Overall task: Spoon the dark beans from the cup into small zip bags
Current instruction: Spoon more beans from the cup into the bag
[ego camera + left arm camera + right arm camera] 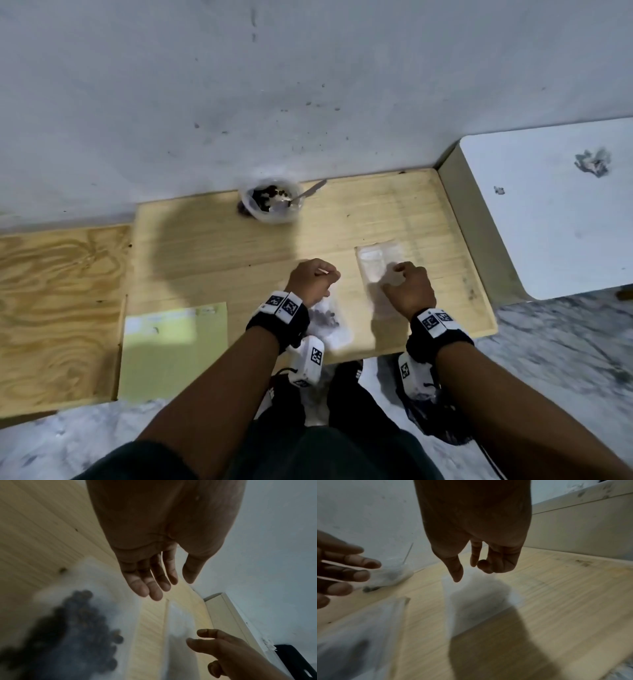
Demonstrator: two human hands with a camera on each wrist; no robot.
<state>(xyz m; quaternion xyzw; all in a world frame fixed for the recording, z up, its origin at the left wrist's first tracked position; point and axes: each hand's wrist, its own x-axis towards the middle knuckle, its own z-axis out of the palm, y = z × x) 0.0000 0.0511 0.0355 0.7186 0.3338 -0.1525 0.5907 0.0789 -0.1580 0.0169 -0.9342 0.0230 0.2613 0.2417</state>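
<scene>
Neither hand grips: left hand hangs slack-fingered above the filled zip bag; right hand hovers over the flimsy, slippery empty bag, lower centre. Best pinched at its mouth.

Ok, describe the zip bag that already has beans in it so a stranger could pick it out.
On the pale wooden board, look at the near edge, under the left hand. The filled bag lies there; unlike the empty bag to its right, dark beans show through it.
</scene>
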